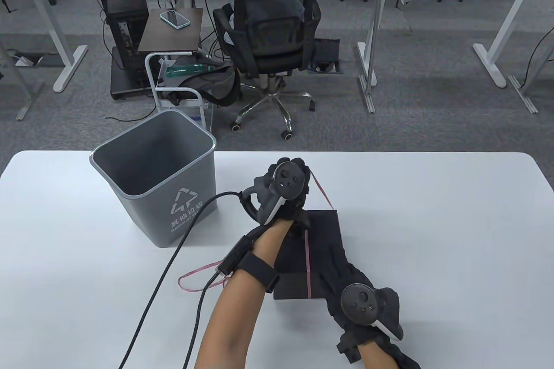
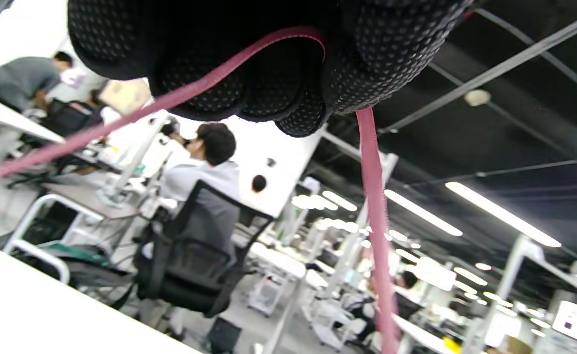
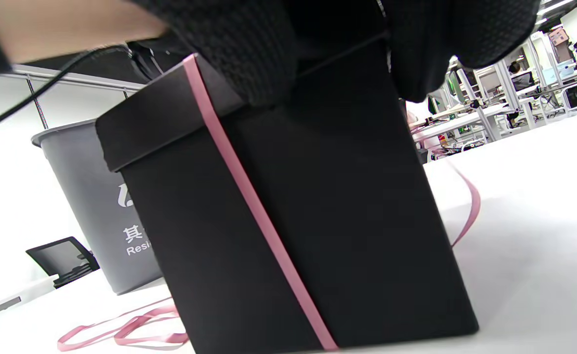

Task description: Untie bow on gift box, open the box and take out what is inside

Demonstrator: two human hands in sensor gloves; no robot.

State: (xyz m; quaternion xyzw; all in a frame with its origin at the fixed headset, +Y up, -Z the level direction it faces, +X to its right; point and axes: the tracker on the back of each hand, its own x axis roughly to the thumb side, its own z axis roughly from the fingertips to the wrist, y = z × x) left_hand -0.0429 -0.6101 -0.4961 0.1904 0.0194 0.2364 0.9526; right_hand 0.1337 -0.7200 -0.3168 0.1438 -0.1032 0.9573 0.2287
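A black gift box (image 1: pixel 322 230) stands on the white table (image 1: pixel 433 222), with a pink ribbon (image 1: pixel 308 265) across its lid and down its side (image 3: pixel 249 196). My left hand (image 1: pixel 289 170) is raised over the box's far edge, its fingers (image 2: pixel 249 73) curled round the ribbon (image 2: pixel 372 196); one strand drops to the box, another trails off left. My right hand (image 1: pixel 335 265) lies on the lid's near right part, its fingers (image 3: pixel 269 59) pressing on the top. A loose ribbon loop (image 1: pixel 194 277) lies on the table left of the box. The lid is on, so the inside is hidden.
A grey waste bin (image 1: pixel 190 209) stands on the table left of the box, close to my left arm. A black cable (image 1: pixel 173 256) runs from my left wrist across the table. Beyond the far edge a person sits in an office chair (image 1: pixel 268 40).
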